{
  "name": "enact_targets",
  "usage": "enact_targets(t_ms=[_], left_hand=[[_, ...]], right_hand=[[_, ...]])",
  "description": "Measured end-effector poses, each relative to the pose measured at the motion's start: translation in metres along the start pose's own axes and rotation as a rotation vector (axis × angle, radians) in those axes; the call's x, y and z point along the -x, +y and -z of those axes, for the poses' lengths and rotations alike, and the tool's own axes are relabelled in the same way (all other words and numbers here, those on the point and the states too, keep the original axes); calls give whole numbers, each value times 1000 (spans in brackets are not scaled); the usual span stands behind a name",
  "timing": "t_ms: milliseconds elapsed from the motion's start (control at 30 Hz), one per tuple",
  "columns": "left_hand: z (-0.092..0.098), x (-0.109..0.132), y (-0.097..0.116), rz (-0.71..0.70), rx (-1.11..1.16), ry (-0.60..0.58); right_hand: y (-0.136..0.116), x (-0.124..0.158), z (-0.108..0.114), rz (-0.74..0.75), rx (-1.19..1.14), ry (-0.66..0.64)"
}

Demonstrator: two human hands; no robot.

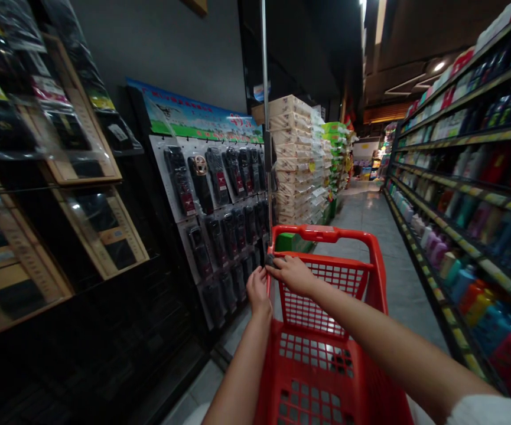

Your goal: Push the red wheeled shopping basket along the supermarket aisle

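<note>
Right hand (293,275): fingers curled, tips closed on a small dark item (269,260), grey-black, too small to identify. Left hand (257,290): raised just below it, fingers bent toward the same item; whether they grasp it or only touch it, cannot tell.

Item location: above the left side of the rim of a red plastic shopping cart (326,234), near the lowest hanging packs of a pegboard display (166,177). Right arm crosses above the cart's red mesh wall (317,301); white sleeve (490,411) at the lower right corner.

Display: rows of black blister-packed goods (215,236) on pale backing panels, under a printed banner (193,115). Thin metal pole (264,118): upright, above the cart's far left corner. Far left: glass display cases (91,230) with wood-toned frames. Ahead: stacked cream cartons (293,153) along the aisle, on a tiled floor (361,218). Right: tall store shelving (472,136) with yellow price strips, holding rows of coloured bottles (472,295).
</note>
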State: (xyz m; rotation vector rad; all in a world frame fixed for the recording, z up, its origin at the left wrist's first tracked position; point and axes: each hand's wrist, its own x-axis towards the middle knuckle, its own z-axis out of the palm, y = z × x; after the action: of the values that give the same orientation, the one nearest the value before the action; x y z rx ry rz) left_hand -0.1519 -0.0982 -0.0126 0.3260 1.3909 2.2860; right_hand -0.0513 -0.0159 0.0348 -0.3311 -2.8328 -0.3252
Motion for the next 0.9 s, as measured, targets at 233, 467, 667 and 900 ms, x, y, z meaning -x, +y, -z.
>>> enact_targets(t_ms=[233, 467, 667, 900], left_hand=[[22, 14, 14, 198, 54, -78], [22, 27, 12, 170, 60, -60], [24, 32, 7, 142, 114, -29], [23, 35, 4, 88, 66, -49]], right_hand=[[-5, 3, 3, -96, -121, -37], [-53, 48, -11, -162, -350, -37], [-52, 59, -11, -167, -388, -58], [-45, 46, -25, -321, -467, 14]])
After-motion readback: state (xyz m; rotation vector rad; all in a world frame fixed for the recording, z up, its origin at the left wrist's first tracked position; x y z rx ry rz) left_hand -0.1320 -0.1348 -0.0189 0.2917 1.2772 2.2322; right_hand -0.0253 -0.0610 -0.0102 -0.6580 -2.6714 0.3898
